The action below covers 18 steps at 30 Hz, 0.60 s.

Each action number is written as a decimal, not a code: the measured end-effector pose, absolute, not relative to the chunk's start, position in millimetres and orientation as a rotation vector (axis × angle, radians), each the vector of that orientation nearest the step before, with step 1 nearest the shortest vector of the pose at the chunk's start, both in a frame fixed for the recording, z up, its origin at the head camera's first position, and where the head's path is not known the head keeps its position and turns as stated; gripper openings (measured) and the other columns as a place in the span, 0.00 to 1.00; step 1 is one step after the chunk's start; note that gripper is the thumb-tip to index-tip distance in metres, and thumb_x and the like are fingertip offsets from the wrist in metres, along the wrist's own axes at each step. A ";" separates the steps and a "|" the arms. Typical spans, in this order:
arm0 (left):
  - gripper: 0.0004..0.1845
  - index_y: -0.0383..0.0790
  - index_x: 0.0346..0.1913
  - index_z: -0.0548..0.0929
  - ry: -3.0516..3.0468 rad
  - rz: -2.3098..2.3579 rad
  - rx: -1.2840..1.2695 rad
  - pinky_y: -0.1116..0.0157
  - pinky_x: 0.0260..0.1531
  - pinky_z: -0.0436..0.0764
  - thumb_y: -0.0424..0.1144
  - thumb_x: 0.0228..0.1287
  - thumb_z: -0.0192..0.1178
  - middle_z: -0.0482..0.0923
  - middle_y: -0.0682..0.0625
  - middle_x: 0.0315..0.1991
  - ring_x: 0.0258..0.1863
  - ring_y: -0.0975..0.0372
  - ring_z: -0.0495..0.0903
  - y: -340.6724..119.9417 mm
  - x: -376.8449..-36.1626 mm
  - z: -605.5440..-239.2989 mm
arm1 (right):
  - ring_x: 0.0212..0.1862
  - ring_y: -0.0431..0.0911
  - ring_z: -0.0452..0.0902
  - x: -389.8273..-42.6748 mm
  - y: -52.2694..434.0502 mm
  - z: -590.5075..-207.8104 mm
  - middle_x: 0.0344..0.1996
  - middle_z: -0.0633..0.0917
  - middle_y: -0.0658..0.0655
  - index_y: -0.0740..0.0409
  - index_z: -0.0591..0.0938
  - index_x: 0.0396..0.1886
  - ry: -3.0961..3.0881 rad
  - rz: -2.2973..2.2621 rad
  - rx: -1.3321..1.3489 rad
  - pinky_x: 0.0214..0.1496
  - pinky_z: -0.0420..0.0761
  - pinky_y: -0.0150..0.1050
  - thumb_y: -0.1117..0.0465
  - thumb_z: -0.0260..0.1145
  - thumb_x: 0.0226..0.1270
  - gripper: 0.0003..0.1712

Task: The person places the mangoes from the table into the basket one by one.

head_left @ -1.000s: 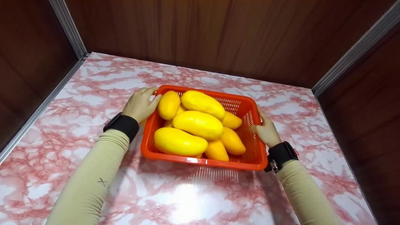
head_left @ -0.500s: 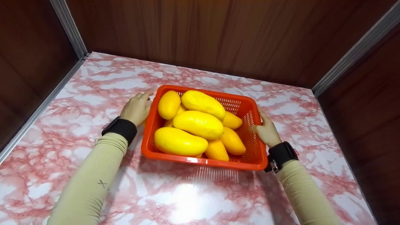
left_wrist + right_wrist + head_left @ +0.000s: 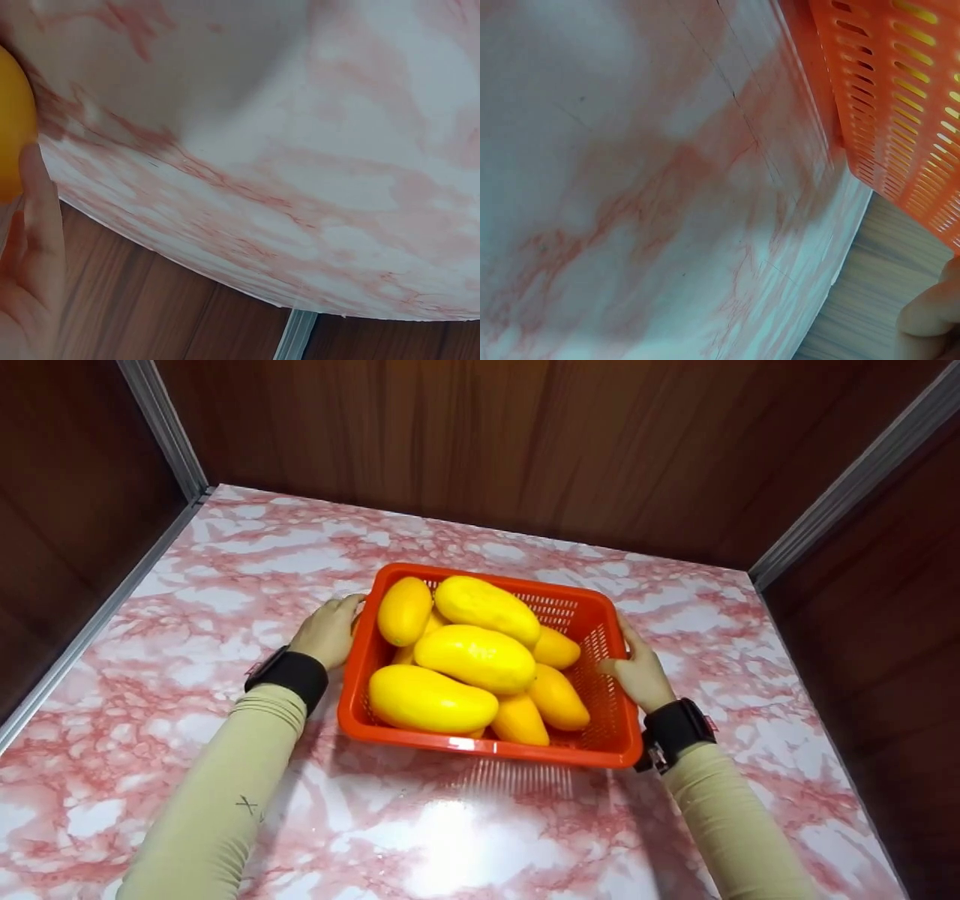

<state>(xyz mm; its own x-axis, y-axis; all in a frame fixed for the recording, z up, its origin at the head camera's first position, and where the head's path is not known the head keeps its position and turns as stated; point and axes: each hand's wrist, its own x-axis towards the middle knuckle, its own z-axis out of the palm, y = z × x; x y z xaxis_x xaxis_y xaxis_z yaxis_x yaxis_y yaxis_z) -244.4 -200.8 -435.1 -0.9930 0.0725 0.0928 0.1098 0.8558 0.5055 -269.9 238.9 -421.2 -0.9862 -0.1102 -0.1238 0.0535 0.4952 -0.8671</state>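
Here an orange plastic basket stands near the middle of a pink-veined marble-patterned tabletop, heaped above its rim with smooth yellow mangoes. The left hand rests against the basket's left short wall, fingers lying fairly straight along the plastic; whether they hook beneath the rim cannot be told. The right hand touches the right short wall, thumb pointing toward the rim and fingers extended along the outside, not visibly clamped.

The basket is rectangular, with rounded corners, a rolled rim and slotted walls, as the right-wrist view shows. Such thin perforated plastic is likely to flex under this load, so the filled basket should feel fairly heavy and slightly springy. The rolled rim on the two short sides, or the underside, offers the firmest hold. The mangoes look glossy, oval and loosely stacked, so tilting could roll the top ones out. The tabletop is glossy and probably slick. Dark wood-grain panels enclose it.
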 end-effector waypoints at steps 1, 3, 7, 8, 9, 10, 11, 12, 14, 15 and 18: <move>0.24 0.33 0.71 0.67 -2.970 -0.824 -0.144 0.43 0.64 0.68 0.40 0.77 0.44 0.73 0.29 0.61 0.62 0.38 0.72 -201.2 -244.3 -434.8 | 0.48 0.53 0.81 -270.0 238.8 -420.9 0.63 0.75 0.70 0.37 0.49 0.80 2.573 -1.502 -0.055 0.44 0.83 0.38 0.70 0.60 0.57 0.55; 0.25 0.34 0.71 0.66 -3.002 -0.849 -0.133 0.44 0.64 0.68 0.41 0.77 0.43 0.74 0.29 0.60 0.62 0.38 0.72 -202.0 -244.0 -434.3 | 0.48 0.52 0.81 -269.8 238.2 -420.3 0.63 0.75 0.70 0.36 0.49 0.80 2.570 -1.507 -0.057 0.44 0.83 0.38 0.70 0.61 0.57 0.55; 0.26 0.35 0.72 0.64 -3.084 -0.913 -0.101 0.44 0.64 0.69 0.43 0.77 0.42 0.75 0.27 0.59 0.60 0.37 0.74 -203.0 -242.0 -432.1 | 0.49 0.54 0.80 -269.8 238.0 -420.6 0.63 0.75 0.70 0.34 0.49 0.80 2.568 -1.498 -0.057 0.44 0.83 0.39 0.69 0.61 0.57 0.55; 0.27 0.36 0.73 0.63 -3.105 -0.934 -0.089 0.44 0.64 0.69 0.44 0.77 0.42 0.74 0.27 0.60 0.61 0.37 0.74 -203.3 -241.5 -431.6 | 0.49 0.54 0.80 -269.7 237.9 -420.8 0.63 0.75 0.70 0.34 0.50 0.80 2.564 -1.502 -0.053 0.45 0.83 0.39 0.69 0.61 0.57 0.55; 0.27 0.36 0.73 0.62 -3.120 -0.953 -0.081 0.44 0.64 0.69 0.44 0.77 0.42 0.74 0.27 0.60 0.61 0.37 0.74 -203.4 -241.0 -431.0 | 0.50 0.55 0.80 -269.6 237.9 -421.0 0.64 0.75 0.70 0.34 0.50 0.80 2.561 -1.505 -0.055 0.45 0.83 0.39 0.69 0.61 0.57 0.55; 0.27 0.36 0.73 0.61 -3.132 -0.972 -0.075 0.44 0.64 0.69 0.45 0.78 0.41 0.73 0.27 0.61 0.61 0.37 0.74 -203.5 -240.6 -430.6 | 0.50 0.55 0.80 -269.7 238.1 -421.2 0.64 0.74 0.70 0.34 0.50 0.80 2.558 -1.508 -0.059 0.45 0.83 0.39 0.69 0.60 0.57 0.55; 0.28 0.37 0.74 0.61 -3.141 -0.985 -0.072 0.44 0.64 0.69 0.45 0.77 0.41 0.73 0.27 0.61 0.61 0.37 0.74 -203.8 -240.5 -430.5 | 0.51 0.56 0.80 -269.8 238.3 -421.2 0.64 0.74 0.70 0.33 0.50 0.80 2.556 -1.513 -0.065 0.45 0.83 0.39 0.70 0.60 0.57 0.55; 0.28 0.37 0.74 0.60 -3.146 -0.998 -0.068 0.44 0.64 0.69 0.45 0.77 0.42 0.73 0.27 0.62 0.62 0.38 0.74 -203.8 -240.2 -430.2 | 0.51 0.56 0.79 -269.8 238.4 -421.1 0.65 0.73 0.69 0.33 0.50 0.80 2.554 -1.519 -0.071 0.46 0.83 0.40 0.70 0.60 0.57 0.55; 0.28 0.37 0.74 0.59 -3.154 -1.008 -0.064 0.44 0.64 0.69 0.46 0.77 0.41 0.73 0.27 0.62 0.61 0.38 0.74 -203.9 -240.3 -429.9 | 0.52 0.57 0.79 -269.8 238.3 -421.1 0.66 0.73 0.69 0.34 0.50 0.80 2.549 -1.528 -0.079 0.46 0.83 0.40 0.70 0.60 0.57 0.55; 0.29 0.36 0.75 0.58 -3.160 -1.003 -0.064 0.44 0.64 0.69 0.46 0.77 0.41 0.73 0.27 0.61 0.61 0.38 0.75 -204.1 -240.5 -429.8 | 0.52 0.56 0.79 -270.0 238.3 -421.2 0.66 0.72 0.69 0.34 0.50 0.80 2.550 -1.531 -0.080 0.47 0.83 0.39 0.70 0.60 0.57 0.55; 0.32 0.35 0.76 0.55 -3.183 -0.969 -0.065 0.44 0.63 0.70 0.47 0.76 0.42 0.74 0.26 0.59 0.59 0.38 0.76 -204.5 -242.1 -429.5 | 0.51 0.54 0.79 -270.1 238.6 -421.9 0.67 0.72 0.68 0.35 0.49 0.80 2.553 -1.532 -0.075 0.46 0.82 0.38 0.70 0.61 0.57 0.55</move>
